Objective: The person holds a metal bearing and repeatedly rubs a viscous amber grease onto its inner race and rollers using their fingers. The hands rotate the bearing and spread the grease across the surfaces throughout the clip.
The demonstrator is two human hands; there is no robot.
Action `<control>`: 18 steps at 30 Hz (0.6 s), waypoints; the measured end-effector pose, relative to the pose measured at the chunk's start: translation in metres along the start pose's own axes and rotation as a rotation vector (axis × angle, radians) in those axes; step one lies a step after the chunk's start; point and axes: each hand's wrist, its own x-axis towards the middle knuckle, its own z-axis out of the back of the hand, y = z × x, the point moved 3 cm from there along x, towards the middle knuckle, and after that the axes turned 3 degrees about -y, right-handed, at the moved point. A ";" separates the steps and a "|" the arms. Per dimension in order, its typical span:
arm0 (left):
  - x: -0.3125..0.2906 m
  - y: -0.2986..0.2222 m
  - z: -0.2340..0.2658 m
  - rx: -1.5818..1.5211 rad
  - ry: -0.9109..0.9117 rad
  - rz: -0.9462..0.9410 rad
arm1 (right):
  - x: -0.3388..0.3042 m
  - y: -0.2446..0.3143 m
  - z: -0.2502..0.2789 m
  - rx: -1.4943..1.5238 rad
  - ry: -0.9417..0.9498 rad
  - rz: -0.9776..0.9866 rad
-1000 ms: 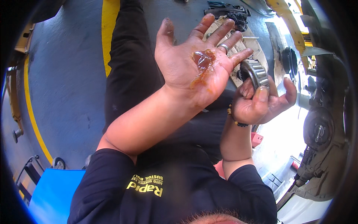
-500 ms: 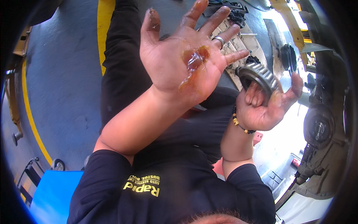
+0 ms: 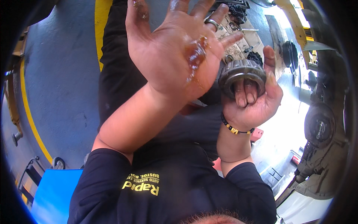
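Observation:
My left hand (image 3: pixel 167 56) is raised with its palm up and fingers spread, some fingertips cut off by the top edge. A glossy amber smear of grease (image 3: pixel 197 58) lies on its palm, and a ring (image 3: pixel 212 23) circles one finger. Just right of it, my right hand (image 3: pixel 255 110) carries a tapered roller bearing (image 3: pixel 242 66). Two fingers pass through the bearing's bore, with the thumb and another finger extended beside it. The bearing is tilted, rollers on its far side, close to the heel of my left palm. A beaded bracelet (image 3: pixel 234 129) is on my right wrist.
Beyond my hands lies a stained pale board (image 3: pixel 253 39) with dark parts and tools on it. A vehicle's underside with a round hub (image 3: pixel 319 125) stands at the right. A blue panel (image 3: pixel 56 194) is at lower left. Yellow lines (image 3: pixel 31 115) cross the blue floor.
My right hand has brought the bearing leftward, nearer my left hand, and turned it so its bore faces me more. My left hand has shifted slightly up and left, still spread.

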 end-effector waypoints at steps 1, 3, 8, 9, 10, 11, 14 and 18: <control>0.000 -0.001 0.000 -0.002 -0.002 -0.005 | 0.001 -0.003 0.001 0.065 -0.027 -0.024; 0.000 0.000 0.001 -0.009 -0.013 -0.015 | 0.000 -0.003 0.000 0.023 -0.049 0.016; -0.004 0.009 0.000 -0.035 -0.050 -0.021 | -0.007 0.000 -0.002 -0.292 0.004 0.210; -0.005 0.010 0.000 -0.038 -0.055 -0.021 | -0.009 0.000 -0.003 -0.367 0.030 0.248; -0.005 0.010 -0.001 -0.042 -0.061 -0.023 | -0.011 -0.001 -0.003 -0.430 0.053 0.272; -0.006 0.010 -0.001 -0.041 -0.066 -0.026 | -0.014 -0.002 -0.005 -0.471 0.031 0.293; -0.010 0.006 -0.006 -0.041 -0.079 -0.024 | -0.024 -0.003 -0.010 -0.606 -0.019 0.322; -0.022 0.006 -0.009 -0.047 -0.116 -0.005 | -0.033 0.002 -0.014 -1.033 0.106 0.487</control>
